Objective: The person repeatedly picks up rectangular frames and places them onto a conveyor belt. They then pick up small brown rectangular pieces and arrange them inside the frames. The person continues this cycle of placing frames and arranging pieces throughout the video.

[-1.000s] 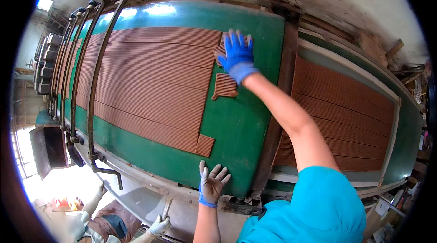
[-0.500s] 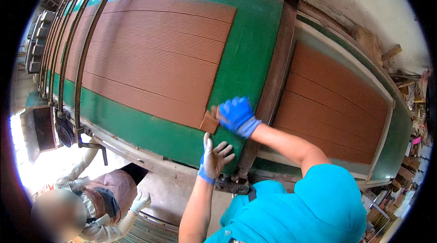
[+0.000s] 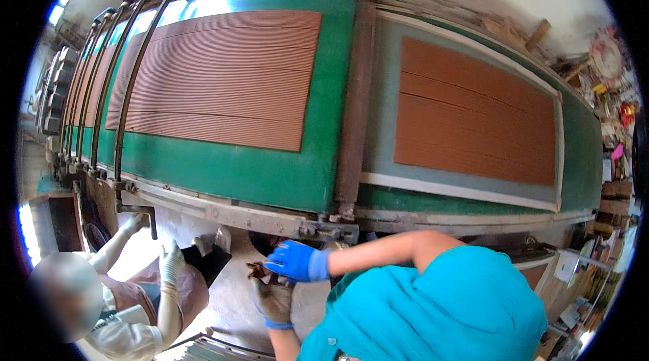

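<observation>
Both my hands wear blue-and-grey gloves and are close together in front of the green table's near edge. A few small, dark brown scraps (image 3: 257, 270) are between them, their exact kind too blurred to tell. My right hand (image 3: 295, 261) is closed, its fingertips at the scraps. Just below, my left hand (image 3: 274, 303) has its grey palm side showing, with its fingers curled up against the same scraps. Behind my hands, a ribbed brown sheet (image 3: 223, 77) lies flat on the green table (image 3: 284, 182), its near right corner bare of loose pieces.
To the right, a pale-framed screen (image 3: 466, 193) bears a brown rectangle. Metal bars (image 3: 145, 50) arch over the table's left end. A co-worker in white gloves (image 3: 172, 263) stands at the lower left beside a crank handle (image 3: 152, 222). Cluttered shelves (image 3: 615, 192) line the right.
My hands have moved from the brown sheet's near corner back past the table edge, bringing loose brown pieces along. My left hand, spread before, has curled. The view has shifted too.
</observation>
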A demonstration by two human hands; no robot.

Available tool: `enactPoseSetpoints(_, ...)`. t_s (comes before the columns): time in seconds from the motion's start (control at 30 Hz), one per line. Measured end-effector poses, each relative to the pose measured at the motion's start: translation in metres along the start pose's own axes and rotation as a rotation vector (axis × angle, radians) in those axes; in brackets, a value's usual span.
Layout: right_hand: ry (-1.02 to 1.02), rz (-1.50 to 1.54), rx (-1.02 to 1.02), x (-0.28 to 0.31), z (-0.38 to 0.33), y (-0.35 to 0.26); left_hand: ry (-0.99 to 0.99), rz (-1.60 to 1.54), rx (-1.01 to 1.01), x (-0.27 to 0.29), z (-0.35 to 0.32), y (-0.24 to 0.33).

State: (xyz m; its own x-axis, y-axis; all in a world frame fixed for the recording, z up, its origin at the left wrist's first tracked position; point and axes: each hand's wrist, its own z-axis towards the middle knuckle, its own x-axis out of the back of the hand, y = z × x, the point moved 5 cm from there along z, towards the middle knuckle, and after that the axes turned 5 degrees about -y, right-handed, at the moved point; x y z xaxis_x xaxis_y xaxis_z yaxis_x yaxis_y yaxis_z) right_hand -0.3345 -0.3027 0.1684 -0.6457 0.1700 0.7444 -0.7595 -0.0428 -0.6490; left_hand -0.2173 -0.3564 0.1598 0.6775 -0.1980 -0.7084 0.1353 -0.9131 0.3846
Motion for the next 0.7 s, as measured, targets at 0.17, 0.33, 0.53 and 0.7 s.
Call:
enactPoseSetpoints(0.17,0.064,-0.144,-0.065,-0.022,-0.022,0.005,0.753,0.166,0.156,0.164,-0.014,0.048)
enactPoseSetpoints(0.33,-0.042,0.184,-0.722,0.015,-0.144,0.027,0.032,0.236,0.358,0.152,0.007,0.025)
enactPoseSetpoints(0.53,0.237,0.268,-1.413,0.015,-0.362,0.038,0.01,0.954,0.51,0.03,0.043,-0.084)
enactPoseSetpoints(0.7,1.488,0.94,-1.497,-0.019,-0.486,0.058,-0.627,1.537,0.314,-0.123,0.073,-0.199)
